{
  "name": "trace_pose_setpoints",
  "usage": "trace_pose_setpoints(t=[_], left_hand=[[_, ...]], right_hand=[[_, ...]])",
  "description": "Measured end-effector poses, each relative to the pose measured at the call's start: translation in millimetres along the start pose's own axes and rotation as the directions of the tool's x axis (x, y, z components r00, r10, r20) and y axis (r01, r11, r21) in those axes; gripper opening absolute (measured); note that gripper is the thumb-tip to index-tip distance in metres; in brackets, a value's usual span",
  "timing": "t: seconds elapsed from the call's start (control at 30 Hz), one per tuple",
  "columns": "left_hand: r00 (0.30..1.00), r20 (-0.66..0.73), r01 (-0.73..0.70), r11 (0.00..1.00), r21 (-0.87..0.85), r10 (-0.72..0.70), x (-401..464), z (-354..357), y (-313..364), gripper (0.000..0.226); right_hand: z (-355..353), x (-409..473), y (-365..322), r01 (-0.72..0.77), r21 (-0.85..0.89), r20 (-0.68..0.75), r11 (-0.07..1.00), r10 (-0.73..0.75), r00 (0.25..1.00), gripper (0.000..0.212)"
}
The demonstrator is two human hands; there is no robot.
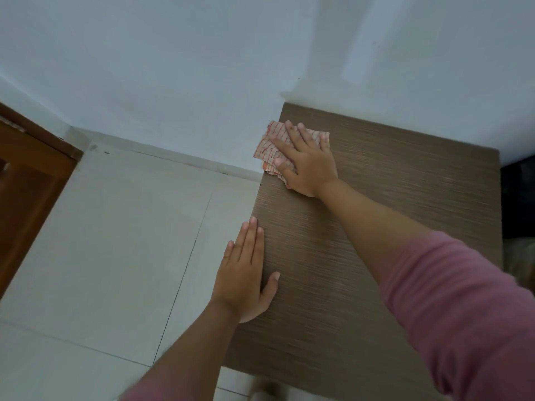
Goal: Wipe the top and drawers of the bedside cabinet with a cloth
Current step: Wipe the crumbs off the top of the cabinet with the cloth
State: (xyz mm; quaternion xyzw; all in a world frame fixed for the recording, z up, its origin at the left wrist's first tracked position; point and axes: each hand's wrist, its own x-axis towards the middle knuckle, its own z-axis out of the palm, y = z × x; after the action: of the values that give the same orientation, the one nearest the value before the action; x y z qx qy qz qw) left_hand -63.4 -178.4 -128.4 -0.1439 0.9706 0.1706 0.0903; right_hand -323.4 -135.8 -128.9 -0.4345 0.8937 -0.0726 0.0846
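The cloth [272, 146] lies at the far left corner of the cabinet [390, 198] top, overhanging the edge. It looks soft and light, likely to bunch, so we press it flat under our right hand [307, 163], fingers spread. Our left hand [246, 273] rests open on the near left edge, above the floor [115, 227].
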Motion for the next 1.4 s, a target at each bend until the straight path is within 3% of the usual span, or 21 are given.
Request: trace_pose_setpoints(t=[0.23, 0.67, 1.07, 1.4], left_hand=[[0.999, -0.038, -0.002, 0.994, 0.108, 0.006, -17, 2, 1, 0.075], [0.991, -0.082, -0.102, 0.99, 0.097, 0.11, -164, 34, -25, 0.059], [0.977, -0.115, -0.155, 0.97, 0.188, 0.178, -201, 40, -37, 0.058], [0.978, -0.088, -0.178, 0.977, 0.114, 0.188, -201, 42, -43, 0.068]], right_hand=[[14, -58, -46, -0.02, 0.016, -0.022, 1.0, 0.02, 1.0, 0.06], [41, -168, -123, -0.126, 0.027, -0.015, 0.992, 0.127, 0.992, 0.056], [59, -237, -173, -0.175, 0.053, -0.021, 0.983, 0.176, 0.984, 0.053], [68, -297, -183, -0.124, 0.051, -0.014, 0.991, 0.125, 0.992, 0.057]])
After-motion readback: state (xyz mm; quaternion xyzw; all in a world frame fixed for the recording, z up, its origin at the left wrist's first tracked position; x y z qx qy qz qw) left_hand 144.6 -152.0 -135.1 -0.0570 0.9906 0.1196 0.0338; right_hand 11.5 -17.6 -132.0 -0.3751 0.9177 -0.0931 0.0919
